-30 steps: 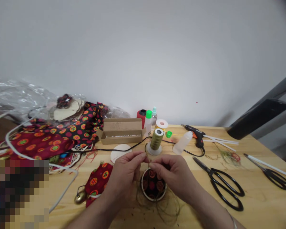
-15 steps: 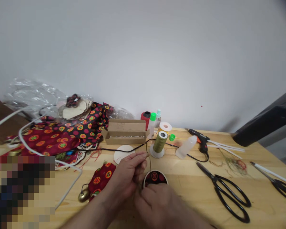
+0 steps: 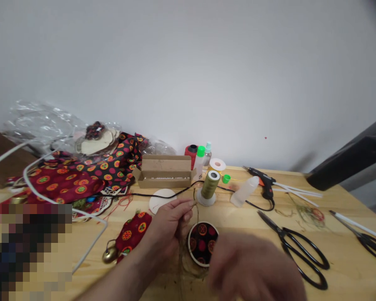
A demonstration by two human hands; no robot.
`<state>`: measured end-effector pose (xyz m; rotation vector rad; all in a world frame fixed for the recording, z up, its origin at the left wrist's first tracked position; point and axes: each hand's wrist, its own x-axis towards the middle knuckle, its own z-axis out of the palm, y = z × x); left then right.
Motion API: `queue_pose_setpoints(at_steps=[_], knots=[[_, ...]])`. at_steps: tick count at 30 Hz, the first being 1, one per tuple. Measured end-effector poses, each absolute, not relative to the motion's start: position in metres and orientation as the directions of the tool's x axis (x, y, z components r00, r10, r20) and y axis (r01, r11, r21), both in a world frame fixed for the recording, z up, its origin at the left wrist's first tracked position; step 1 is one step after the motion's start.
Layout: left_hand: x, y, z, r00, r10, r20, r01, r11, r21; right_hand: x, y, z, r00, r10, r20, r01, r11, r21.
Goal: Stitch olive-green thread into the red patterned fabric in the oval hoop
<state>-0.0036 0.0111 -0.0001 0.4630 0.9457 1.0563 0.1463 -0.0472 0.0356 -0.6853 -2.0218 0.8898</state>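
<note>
Nearest, the right hand [image 3: 253, 267] is a blur in front of the disc's [image 3: 203, 244] right edge; I cannot tell whether its fingers are apart or together, or whether they hold anything. Just beyond, loose loops of olive thread [image 3: 198, 213] lie on the table [image 3: 240, 228] around the disc's near side. The thread looks thin, limp and almost weightless, likely to snarl where it coils, so it is best pinched close to its working end, with the slack kept clear. The disc lies between the hands, dark printed cloth inside a pale rim; it seems light, with a firm edge and a softer face, so the rim is the place to grip, sparing the cloth. To its left, the left hand [image 3: 174, 219] has thumb and forefinger pressed together on the thread, above the disc's far edge. Farther back, the spool [image 3: 209, 184] stands upright on its pale base; it is probably the heaviest of the three, firm though perhaps slick where wound, and steadiest held round the body or by that base. Behind it stands a green-capped bottle [image 3: 199, 163].
</note>
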Motion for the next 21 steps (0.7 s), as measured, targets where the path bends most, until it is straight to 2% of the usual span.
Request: queue_pose_setpoints(at_steps=[1,2,3,4,7,10,14,21], knots=[[-0.002,0.009,0.001,0.185,0.885,-0.428,-0.513,0.459,0.726,0.147,-0.036,0.034,-0.410,0.802,0.434,0.194,0.542,-0.818],[-0.001,0.008,0.001,0.205,0.882,-0.424,-0.499,0.466,0.730,0.146,-0.024,0.031,-0.160,0.923,0.351,0.229,0.381,-0.896],[-0.001,0.006,0.001,0.227,0.880,-0.418,-0.483,0.474,0.736,0.145,-0.013,0.027,-0.009,0.970,0.244,0.207,0.241,-0.948],[0.000,0.005,0.000,0.246,0.879,-0.409,-0.467,0.477,0.744,0.144,-0.004,0.023,0.055,0.985,0.166,0.141,0.157,-0.978],[0.002,0.003,-0.002,0.267,0.882,-0.389,-0.432,0.470,0.770,0.140,0.011,0.012,0.005,1.000,0.001,-0.080,0.002,-0.997],[0.002,0.002,-0.004,0.270,0.883,-0.384,-0.404,0.466,0.787,0.137,0.010,0.007,-0.090,0.991,-0.095,-0.197,-0.111,-0.974],[0.003,0.001,-0.005,0.276,0.885,-0.375,-0.370,0.458,0.808,0.136,0.005,0.010,-0.155,0.976,-0.155,-0.244,-0.190,-0.951],[0.003,-0.001,-0.004,0.258,0.899,-0.354,-0.344,0.428,0.836,0.136,0.005,0.012,-0.167,0.963,-0.212,-0.216,-0.246,-0.945]])
